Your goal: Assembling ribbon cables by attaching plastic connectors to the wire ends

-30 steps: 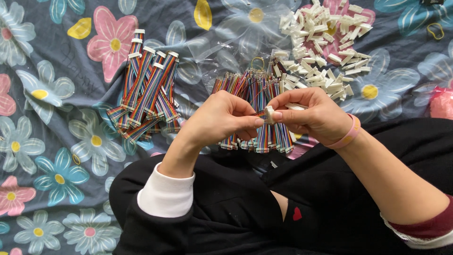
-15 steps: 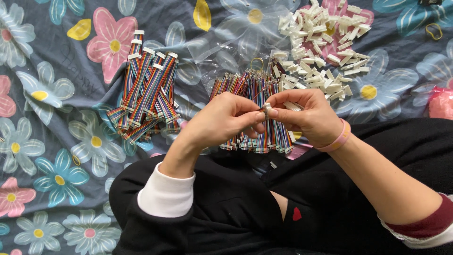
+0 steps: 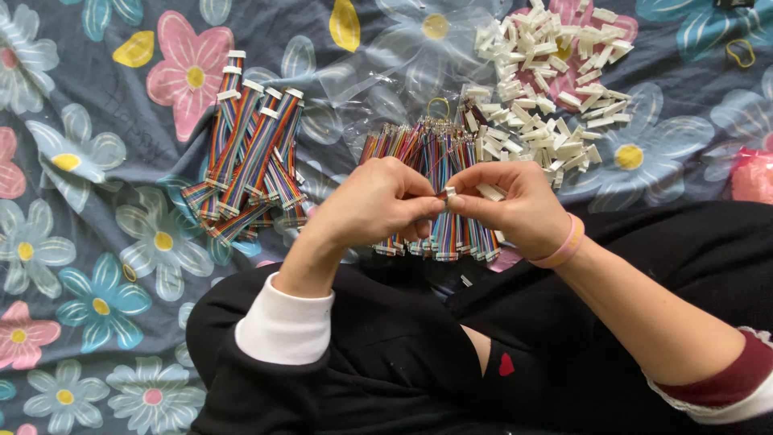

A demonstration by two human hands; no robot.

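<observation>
While both hands meet over the lap in the head view, the left hand (image 3: 378, 205) and the right hand (image 3: 515, 205) press their fingertips together on one small white plastic connector (image 3: 448, 193) with the end of a rainbow ribbon cable at it; each hand is curled, thumb and forefinger pinching that same piece from either side. Directly beneath the small white connector lies a loose bundle of multicoloured ribbon cables without housings (image 3: 435, 185), fanned out on a crinkled sheet of clear plastic film (image 3: 362, 89) and held at the top by a yellow rubber band (image 3: 438, 103). Well to the left of the connector sits a neat stack of rainbow ribbon cables already capped with white housings (image 3: 250, 161). Up and to the right of it spreads a heap of loose white plastic connector housings (image 3: 555, 89). Everything rests on a grey-blue cloth printed with large pink, blue and white flowers (image 3: 88, 266), which covers the whole surface; no wall or furniture shows. A pink wristband (image 3: 564, 246) circles the right wrist. Below the connector, black trousers (image 3: 403, 354) of crossed legs fill the lower frame. A second yellow rubber band (image 3: 741, 53) lies far right of the heap.
</observation>
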